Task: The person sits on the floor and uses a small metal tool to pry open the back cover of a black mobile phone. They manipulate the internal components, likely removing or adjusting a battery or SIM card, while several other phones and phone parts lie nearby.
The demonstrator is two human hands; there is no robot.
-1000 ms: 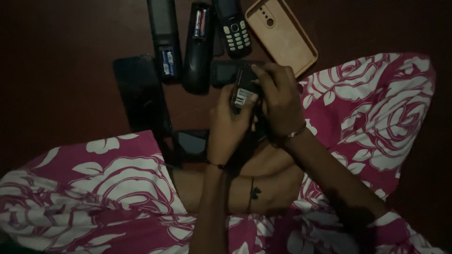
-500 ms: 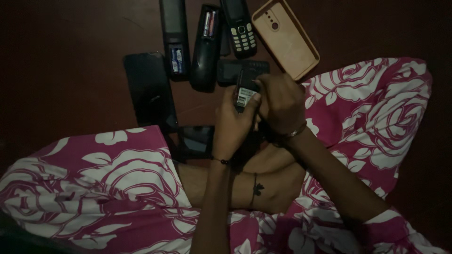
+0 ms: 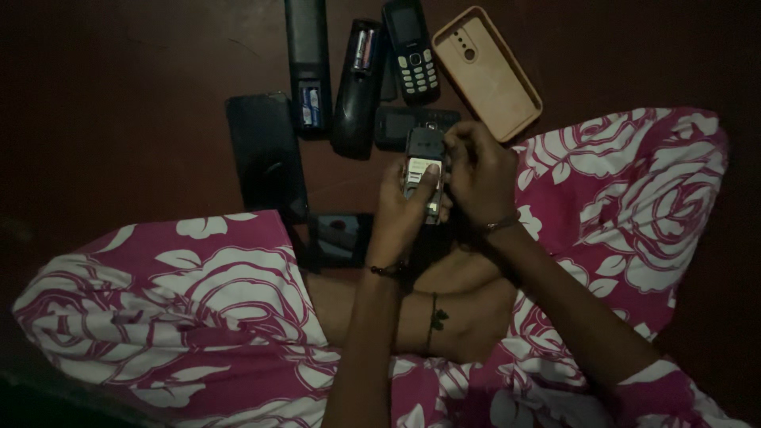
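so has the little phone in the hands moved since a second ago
No. The small phone, held between left hand and right hand, sits at the same spot below and left of the peach phone case; only the camera view shifted.

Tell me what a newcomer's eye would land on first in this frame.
Probably the small open-backed phone held in the left hand with the right hand working at it, mid-frame. Next, the pink-and-white rose-print cloth over the knees on either side. Above the hands, on the dark floor, lie a black keypad phone, a tan phone case and two black remotes with open battery bays.
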